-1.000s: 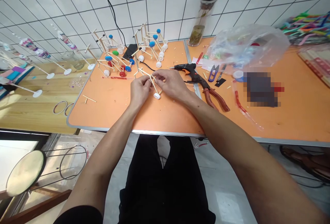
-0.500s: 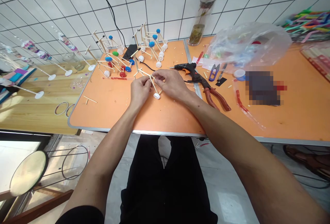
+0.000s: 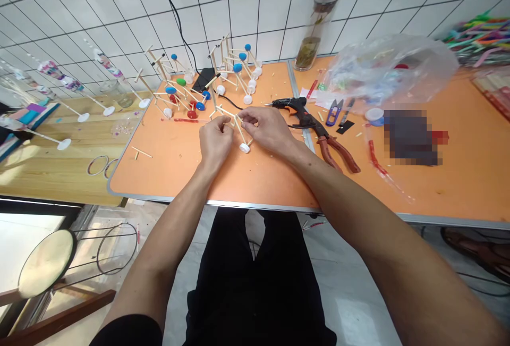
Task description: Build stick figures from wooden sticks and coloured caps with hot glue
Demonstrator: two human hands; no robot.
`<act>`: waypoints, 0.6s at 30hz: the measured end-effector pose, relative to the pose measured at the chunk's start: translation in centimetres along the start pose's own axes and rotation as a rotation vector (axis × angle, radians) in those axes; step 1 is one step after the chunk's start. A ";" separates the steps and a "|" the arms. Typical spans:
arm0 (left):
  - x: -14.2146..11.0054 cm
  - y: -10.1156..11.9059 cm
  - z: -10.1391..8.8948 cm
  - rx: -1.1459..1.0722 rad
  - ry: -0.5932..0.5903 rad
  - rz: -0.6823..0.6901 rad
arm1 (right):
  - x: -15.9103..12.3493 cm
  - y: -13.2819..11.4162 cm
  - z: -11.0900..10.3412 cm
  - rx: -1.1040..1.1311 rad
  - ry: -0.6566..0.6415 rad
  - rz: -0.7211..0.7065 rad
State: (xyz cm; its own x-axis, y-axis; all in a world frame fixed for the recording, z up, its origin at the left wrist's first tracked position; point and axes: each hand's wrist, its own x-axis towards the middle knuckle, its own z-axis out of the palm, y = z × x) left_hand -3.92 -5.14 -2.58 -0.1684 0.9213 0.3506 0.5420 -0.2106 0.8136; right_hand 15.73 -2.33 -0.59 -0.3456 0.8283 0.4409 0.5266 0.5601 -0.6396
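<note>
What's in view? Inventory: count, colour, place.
stick frame: 1, pale, white wheel, centre
other frames: several, pale with coloured discs, back centre-left
glue gun: 1, black, right of centre
pliers: 1, red-handled, beside glue gun
snips: 1, purple, right
bottle: 1, silver-lidded, back right
plastic bag: 1, clear, back right
strips: many, multicoloured, far right
blurred-out item: 1, dark, right
decorated sticks: several, white-purple, left
glass jar: 1, clear, left
orange table: 1, orange, centre
wooden table: 1, tan, left
stool: 1, pale-topped, lower left
left grip: 1, bare, on stick frame
right grip: 1, bare, on stick frame
legs: 2, black-clad, bottom centre
</note>
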 end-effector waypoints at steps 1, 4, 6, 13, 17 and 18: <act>-0.2 0.1 -0.2 0.035 0.048 0.004 | 0.0 0.0 0.0 -0.002 0.001 0.001; -1.0 0.9 -1.1 0.069 0.123 0.039 | 0.0 -0.1 0.0 -0.009 0.004 0.006; -1.0 1.3 -2.4 0.044 0.179 0.057 | 0.1 0.0 0.1 -0.013 0.006 0.009; 3.8 -0.1 -8.0 -0.201 0.252 0.035 | 0.2 0.4 0.5 -0.037 0.029 -0.007; 5.6 -0.6 -8.2 -0.247 -0.003 -0.010 | 0.2 0.3 0.4 -0.037 0.024 -0.006; 5.8 -0.5 -7.8 -0.248 -0.069 -0.004 | 0.2 0.2 0.4 -0.033 0.020 -0.006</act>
State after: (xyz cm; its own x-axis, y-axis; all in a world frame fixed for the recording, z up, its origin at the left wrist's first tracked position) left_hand -11.59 -2.27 2.66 -0.1093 0.9405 0.3219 0.3213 -0.2730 0.9068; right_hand 15.49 -2.04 -0.92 -0.3338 0.8243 0.4574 0.5502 0.5643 -0.6155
